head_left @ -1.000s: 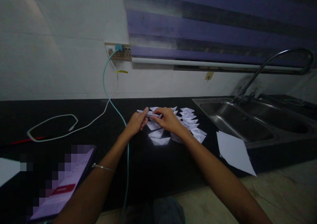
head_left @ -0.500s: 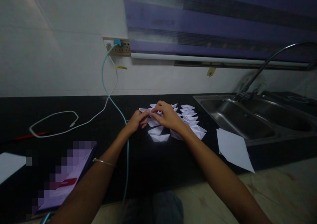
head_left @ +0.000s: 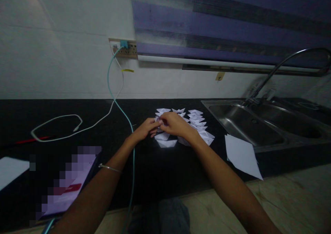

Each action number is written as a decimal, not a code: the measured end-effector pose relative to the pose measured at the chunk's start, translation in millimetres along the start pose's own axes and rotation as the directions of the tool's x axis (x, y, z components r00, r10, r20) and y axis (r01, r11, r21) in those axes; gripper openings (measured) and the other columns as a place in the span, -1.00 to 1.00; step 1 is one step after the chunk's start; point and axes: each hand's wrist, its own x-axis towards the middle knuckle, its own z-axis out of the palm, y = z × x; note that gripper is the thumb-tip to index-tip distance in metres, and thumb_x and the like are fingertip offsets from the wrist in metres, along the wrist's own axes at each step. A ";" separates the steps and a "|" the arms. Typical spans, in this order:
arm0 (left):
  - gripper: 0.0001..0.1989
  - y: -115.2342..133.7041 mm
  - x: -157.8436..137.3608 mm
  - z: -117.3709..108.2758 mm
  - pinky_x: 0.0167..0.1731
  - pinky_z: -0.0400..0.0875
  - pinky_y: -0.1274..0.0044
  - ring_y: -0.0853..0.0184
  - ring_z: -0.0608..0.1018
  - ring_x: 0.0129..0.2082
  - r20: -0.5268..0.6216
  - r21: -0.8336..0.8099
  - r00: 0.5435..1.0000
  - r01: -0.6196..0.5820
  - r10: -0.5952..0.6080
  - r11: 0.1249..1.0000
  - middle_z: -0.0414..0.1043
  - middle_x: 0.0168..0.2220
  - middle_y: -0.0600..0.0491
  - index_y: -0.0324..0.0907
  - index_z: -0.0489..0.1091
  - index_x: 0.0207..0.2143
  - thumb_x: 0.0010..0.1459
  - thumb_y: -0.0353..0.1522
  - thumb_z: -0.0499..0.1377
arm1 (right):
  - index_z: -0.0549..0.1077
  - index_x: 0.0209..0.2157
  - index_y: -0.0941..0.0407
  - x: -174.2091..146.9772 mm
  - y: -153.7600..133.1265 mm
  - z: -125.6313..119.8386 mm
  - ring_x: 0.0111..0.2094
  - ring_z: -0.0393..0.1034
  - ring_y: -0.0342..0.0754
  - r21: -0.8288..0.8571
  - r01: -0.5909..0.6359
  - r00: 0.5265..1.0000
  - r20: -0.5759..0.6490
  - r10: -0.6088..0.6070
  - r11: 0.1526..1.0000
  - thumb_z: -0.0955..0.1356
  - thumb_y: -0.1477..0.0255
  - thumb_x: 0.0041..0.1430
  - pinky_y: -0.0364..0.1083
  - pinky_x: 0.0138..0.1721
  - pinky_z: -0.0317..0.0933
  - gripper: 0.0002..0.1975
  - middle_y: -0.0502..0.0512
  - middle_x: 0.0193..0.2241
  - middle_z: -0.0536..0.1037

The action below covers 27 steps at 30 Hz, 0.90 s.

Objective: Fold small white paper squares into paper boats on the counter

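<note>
Several folded white paper boats lie in three columns on the black countertop. My left hand reaches in at the left column with its fingers closed. My right hand arches over the same column, thumb and fingers pinched together and meeting my left fingertips. Between the fingertips a bit of white folded paper shows, one of the paper boats; most of it is hidden by the hands. The right column of boats overlaps in a stack-like row beside my right wrist.
Loose white sheets lie at the right, near the steel sink with its curved faucet. A teal cable runs across the counter past my left wrist. A white cable and a purple-screened device are at left.
Both hands have shifted slightly right and closer to me. The paper end that stuck out at the left above my left fingers no longer shows there.
</note>
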 end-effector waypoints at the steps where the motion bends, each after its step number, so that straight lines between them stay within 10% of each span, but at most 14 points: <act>1: -0.61 -0.2 -0.1 0.5 -0.73 0.16 0.63 0.52 0.15 -0.75 -0.006 0.014 1.000 -0.003 0.003 1.000 0.04 -0.70 0.27 -0.20 0.32 -0.46 0.10 -0.05 0.22 | 0.47 -0.35 0.18 -0.3 -1.2 0.8 -0.36 0.28 -0.06 -0.018 0.012 1.000 0.011 -0.012 1.000 0.31 0.47 0.17 -0.10 -0.31 0.05 -0.90 0.12 -0.40 0.49; 8: -0.41 -2.2 4.4 -4.7 -0.77 0.05 0.64 0.53 0.11 -0.79 -0.196 0.027 0.976 -0.094 0.098 0.995 -0.01 -0.74 0.26 -0.15 0.16 -0.60 0.14 0.16 0.00 | 0.44 -0.38 0.16 0.8 -2.2 -1.7 -0.30 0.31 -0.03 -0.044 -0.021 0.999 -0.038 0.019 0.999 0.25 0.51 0.24 -0.09 -0.25 0.09 -0.85 0.14 -0.36 0.48; 18: -0.43 -1.4 10.6 -16.1 -0.71 -0.01 0.58 0.48 0.13 -0.73 -0.648 0.212 0.721 -0.139 0.246 0.967 -0.01 -0.72 0.22 -0.12 0.04 -0.65 0.24 0.08 -0.09 | 0.50 -0.40 0.22 28.1 13.0 -8.7 -0.33 0.31 -0.05 -0.100 -0.028 0.996 -0.085 0.020 0.995 0.27 0.55 0.18 -0.10 -0.26 0.10 -0.83 0.19 -0.34 0.47; 23: -0.45 -2.2 5.9 -16.7 -0.60 -0.03 0.53 0.44 0.14 -0.64 -0.649 0.480 0.626 -0.104 0.432 0.871 0.04 -0.68 0.18 -0.14 0.08 -0.66 0.28 0.00 -0.09 | 0.55 -0.38 0.27 91.1 14.5 -7.7 -0.39 0.36 -0.04 -0.301 0.033 0.992 0.126 0.005 0.953 0.28 0.56 0.14 -0.10 -0.34 0.08 -0.80 0.27 -0.39 0.57; 27: -0.47 -0.4 4.1 -21.8 -0.56 -0.04 0.51 0.44 0.13 -0.61 -0.678 0.513 0.566 -0.094 0.469 0.853 0.04 -0.67 0.18 -0.15 0.10 -0.65 0.31 -0.06 -0.09 | 0.57 -0.24 0.32 140.6 8.8 1.7 -0.25 0.46 0.03 -0.450 0.102 0.897 0.427 0.114 0.887 0.29 0.60 0.09 -0.12 -0.29 0.15 -0.76 0.40 -0.25 0.60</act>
